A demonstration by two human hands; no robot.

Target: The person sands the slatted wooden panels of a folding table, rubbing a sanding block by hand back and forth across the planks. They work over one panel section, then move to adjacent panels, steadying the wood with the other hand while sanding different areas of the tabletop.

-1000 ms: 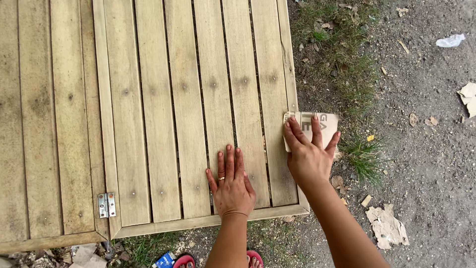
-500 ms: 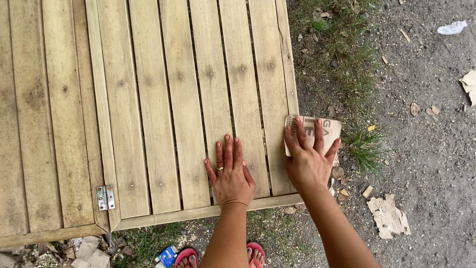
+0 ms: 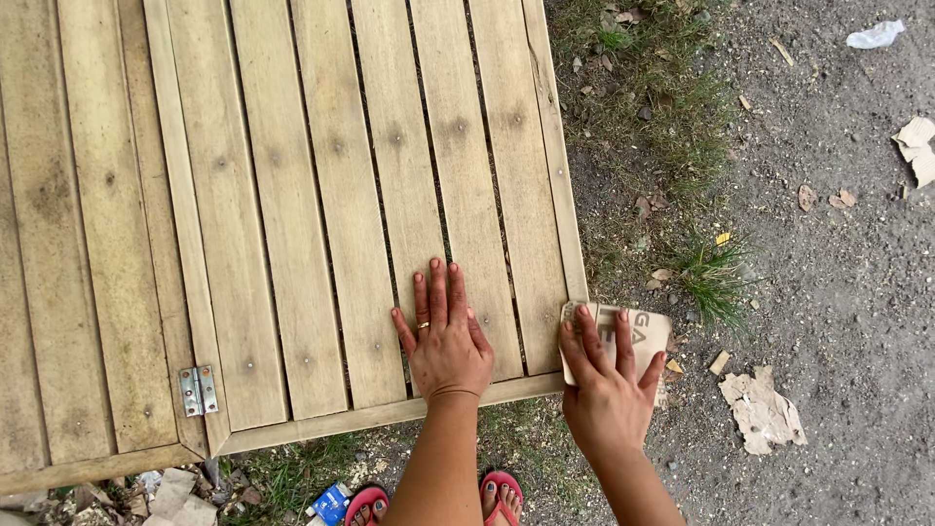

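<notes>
We look straight down at a slatted wooden panel (image 3: 321,195) lying flat on the ground, its pale boards running away from us and framed by a border strip. The left hand (image 3: 443,336) rests palm-down on the slats near the panel's near edge, fingers together and stretched flat, gripping nothing; a ring shows on one finger. The right hand (image 3: 609,385) sits just beside it at the panel's near right corner, fingers spread and pressed over a folded sheet of sandpaper (image 3: 633,331) — the hand is open and flat on the sheet rather than closed around it. The sheet (light tan, with printing on its back) lies partly on the corner of the border strip and partly sticks out over the dirt.

A small metal hinge (image 3: 198,390) joins this panel to a second slatted panel (image 3: 68,244) at the left. Below the near edge we see the toes of two feet in red sandals (image 3: 502,492) on sparse grass, with a small blue wrapper (image 3: 331,504) near them. To the right lies bare grey ground (image 3: 838,253) with a grass tuft (image 3: 716,278) and scraps of torn cardboard (image 3: 763,409) — one near the right hand, others well apart at the far right.
</notes>
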